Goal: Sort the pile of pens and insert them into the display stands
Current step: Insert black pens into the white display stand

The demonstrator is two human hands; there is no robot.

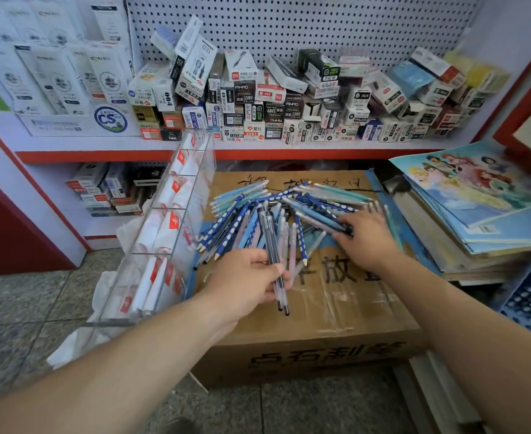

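The left grip [251, 283] clasps a few dark pens [270, 242] over the cardboard box [320, 311] marked "放"; the right grip [367, 239] lies spread, fingers straight, on the pen pile [251, 211] beside the clear display stand [176, 189]; shelf boxes [245, 89] read "AIHAO", "1389"

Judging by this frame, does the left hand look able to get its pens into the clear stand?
Probably yes: the left hand, gripping dark pens, sits right beside the clear stand, with nothing between them.
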